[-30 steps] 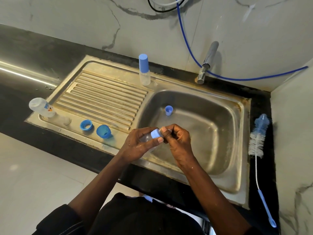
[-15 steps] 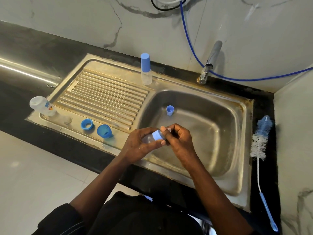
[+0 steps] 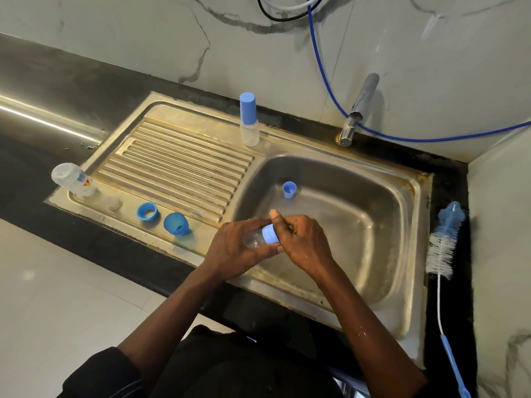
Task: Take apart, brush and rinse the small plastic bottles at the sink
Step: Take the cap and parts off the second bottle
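- L hand (image 3: 238, 248) & R hand (image 3: 301, 242) are held close together over the basin's (image 3: 388, 225) near-left edge.
- Bottle (image 3: 253, 238), small & clear, is gripped on its side by the L hand: fingers are curled round the body, thumb is laid beneath.
- Blue collar (image 3: 270, 234) on the bottle's neck is pinched by the R hand; its fingers are bunched tight, w/ one digit tip seen above the collar. Whether the collar is loose can't be told.
- Small cap (image 3: 289, 190), blue, open end up, is seen on the basin floor, back-left part, apart from both hands.
- Capped bottle (image 3: 248, 123) is stood upright just behind the basin's back-left corner.
- Drainboard (image 3: 178, 162) is joined to the basin's left side.
- Ring (image 3: 147, 211) & dome cap (image 3: 176, 224), both blue, are set left of the basin on the flat strip at the near edge, side by side, not touching.
- Printed bottle (image 3: 73, 179) is found farthest left of the basin; a clear piece is seen just beside it, exact kind can't be told.
- Brush (image 3: 444, 248) is laid on the dark counter right of the basin, bristles to the back, blue handle to the front.
- Tap (image 3: 359, 110) is fixed behind the basin's back-right part; a blue hose (image 3: 324, 67) is run along the wall behind it.
- Droplets are seen on the R forearm, over the basin's near rim.
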